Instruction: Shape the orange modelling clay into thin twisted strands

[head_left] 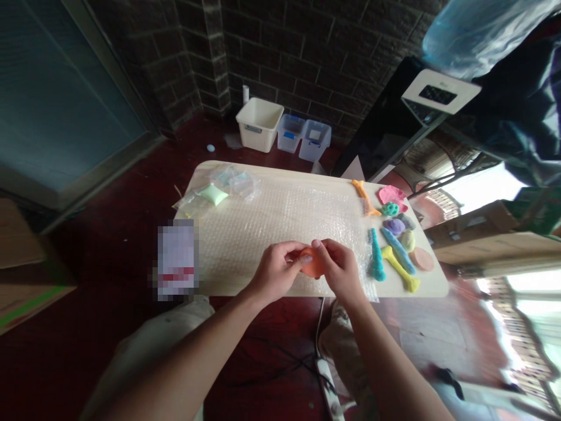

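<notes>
Between both hands is a small orange piece of modelling clay [312, 268], rounded and fairly flat. My left hand [280, 266] pinches its left side with thumb and fingers. On the other side my right hand [339, 266] grips it, the thumb lying over its top edge. The fingers cover part of the piece. Beneath the hands, a bubble wrap sheet [254, 234] is spread across the pale table [280, 175]. To the right lie shaped clay pieces: a teal stick [376, 257], a yellow bone shape [401, 269], a blue bar [398, 250] and an orange bone shape [365, 197].
Clear plastic bags [236, 182] and a pale green packet [213, 194] lie at the table's far left. Pink clay [391, 197] and other lumps sit at the right end. A white bin [260, 126] and clear boxes [314, 140] stand by the wall. A power strip [328, 389] lies below.
</notes>
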The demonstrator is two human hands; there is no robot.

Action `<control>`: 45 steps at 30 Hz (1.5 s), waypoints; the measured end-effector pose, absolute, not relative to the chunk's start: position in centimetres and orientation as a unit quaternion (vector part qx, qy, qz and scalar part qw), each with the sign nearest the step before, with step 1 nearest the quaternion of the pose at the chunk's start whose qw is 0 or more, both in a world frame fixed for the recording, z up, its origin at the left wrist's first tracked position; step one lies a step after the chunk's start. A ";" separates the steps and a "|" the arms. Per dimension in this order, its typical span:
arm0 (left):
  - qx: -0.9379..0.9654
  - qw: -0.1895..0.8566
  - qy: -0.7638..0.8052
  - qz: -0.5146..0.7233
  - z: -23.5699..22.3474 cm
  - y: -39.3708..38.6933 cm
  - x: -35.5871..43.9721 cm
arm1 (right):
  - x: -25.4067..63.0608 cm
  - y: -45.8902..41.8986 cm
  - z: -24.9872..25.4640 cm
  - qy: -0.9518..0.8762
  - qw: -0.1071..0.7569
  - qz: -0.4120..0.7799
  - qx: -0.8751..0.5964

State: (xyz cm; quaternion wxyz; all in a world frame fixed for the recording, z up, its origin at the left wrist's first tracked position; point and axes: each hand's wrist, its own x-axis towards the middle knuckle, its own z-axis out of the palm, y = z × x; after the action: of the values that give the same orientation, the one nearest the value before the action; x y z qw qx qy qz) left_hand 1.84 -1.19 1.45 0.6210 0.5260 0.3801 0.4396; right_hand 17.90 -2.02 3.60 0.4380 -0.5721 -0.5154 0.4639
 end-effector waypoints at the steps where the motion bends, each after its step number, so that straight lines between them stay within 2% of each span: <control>1: 0.526 0.616 0.385 0.442 1.4 -1.2 1.9 | 17.9 -2.1 3.6 -0.540 0.427 0.422 -0.590; 3: 0.510 0.613 0.404 0.449 1.5 -1.4 2.0 | 17.8 -2.3 3.5 -0.557 0.424 0.367 -0.613; 6: 0.499 0.609 0.436 0.436 1.6 -1.8 2.4 | 17.2 -2.7 3.3 -0.537 0.436 0.371 -0.619; 12: 0.611 0.424 0.502 0.440 1.6 -2.3 2.8 | 16.0 -3.3 3.1 -0.548 0.358 0.424 -0.627; 15: 0.610 0.409 0.504 0.455 1.7 -2.3 2.7 | 15.9 -3.3 3.2 -0.546 0.340 0.445 -0.622; 18: 0.596 0.439 0.505 0.444 2.0 -2.4 2.6 | 16.0 -3.3 3.2 -0.519 0.376 0.419 -0.644; 21: 0.592 0.473 0.507 0.411 2.1 -2.5 2.7 | 16.0 -3.3 3.3 -0.483 0.408 0.457 -0.626; 24: 0.577 0.487 0.505 0.418 1.9 -2.5 2.9 | 16.0 -3.3 3.6 -0.477 0.410 0.493 -0.601; 34: 0.528 0.540 0.487 0.438 1.7 -2.5 3.2 | 15.9 -3.0 3.7 -0.504 0.422 0.503 -0.561; 37: 0.439 0.602 0.482 0.460 1.3 -1.9 3.3 | 16.7 -3.0 4.4 -0.543 0.438 0.410 -0.588; 41: 0.165 0.801 0.355 0.453 1.7 -0.8 2.8 | 17.4 -3.4 5.5 -0.594 0.506 0.138 -0.609; 43: 0.107 0.844 0.277 0.446 2.3 -0.3 2.3 | 17.0 -3.9 5.5 -0.681 0.475 0.081 -0.552; 45: 0.102 0.854 0.233 0.453 2.9 -0.1 1.7 | 16.3 -4.4 5.3 -0.778 0.397 0.104 -0.476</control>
State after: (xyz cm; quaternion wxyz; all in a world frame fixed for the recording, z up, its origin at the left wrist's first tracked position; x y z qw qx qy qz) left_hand 1.65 -0.08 2.93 0.8543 0.1020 0.2327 0.4534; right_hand 16.27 -4.43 5.26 0.3969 -0.4756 -0.7782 0.1036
